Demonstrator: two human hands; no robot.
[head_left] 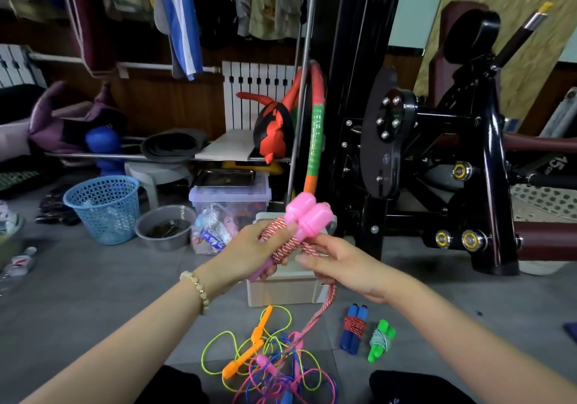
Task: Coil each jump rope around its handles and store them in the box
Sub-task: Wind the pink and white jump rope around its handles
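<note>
At the centre of the frame, a pair of pink handles (307, 216) is being gripped side by side in the left hand (249, 249). The fingers are being curled round the shafts, so only the bulbous tops and one tip below the palm are being shown. A red-and-white rope (282, 247) is being held in several turns round those handles. Its free length is being pinched by the right hand (346, 266) just beside the coil and is being let hang from under that palm toward the bottom centre. The two hands are being held close together. Behind them a beige box (281, 289) is being largely hidden, and its inside cannot be made out. At the bottom centre a tangle of loose ropes (271, 363) is being cut off by the lower edge, and its strands cannot be told apart. To its right, a blue-handled bundle (354, 330) and a green-handled bundle (381, 339) are lying wound on the floor.
</note>
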